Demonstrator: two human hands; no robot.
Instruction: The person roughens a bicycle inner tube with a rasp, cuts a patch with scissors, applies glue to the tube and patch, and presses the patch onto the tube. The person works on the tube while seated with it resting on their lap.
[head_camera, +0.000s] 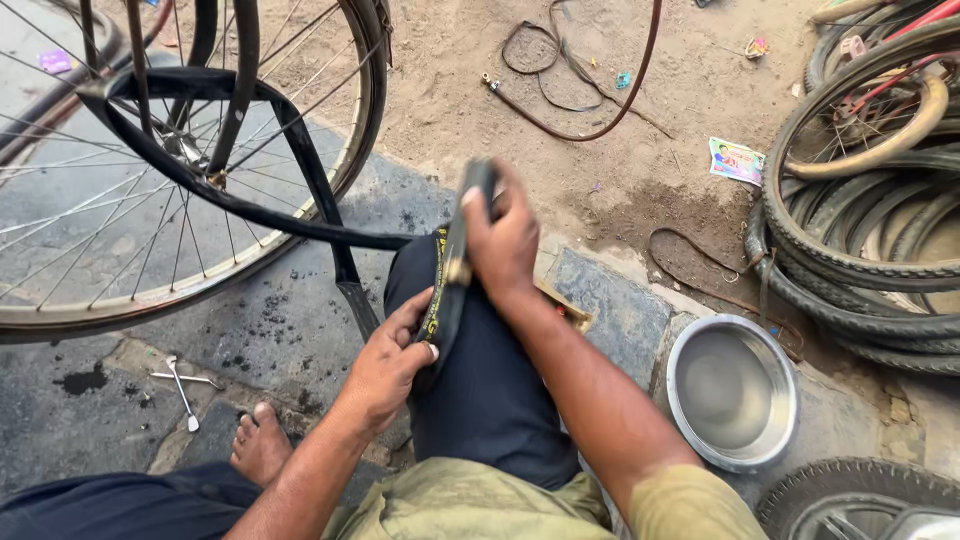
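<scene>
The person sits low on the pavement with a stretch of black inner tube draped over the raised knee, and both hands are closed on it. The right hand pinches the tube near its upper end, fingers wrapped round it just past the knee; the left hand grips it lower down, thumb pressed against the rubber beside the yellow print. From there the tube runs left in a long loop up across the wheel standing at the left. To work this patch of tube well, I'd judge the knee should stay as the firm backing, the two hands keeping the rubber taut and flat between them so nothing creases, with the loose loop kept off the spokes. The steel bowl sits on the ground just right of the leg, within easy reach, and appears to hold water. A spanner lies on the stone near the bare foot, and a heap of tyres is stacked at the right edge.
</scene>
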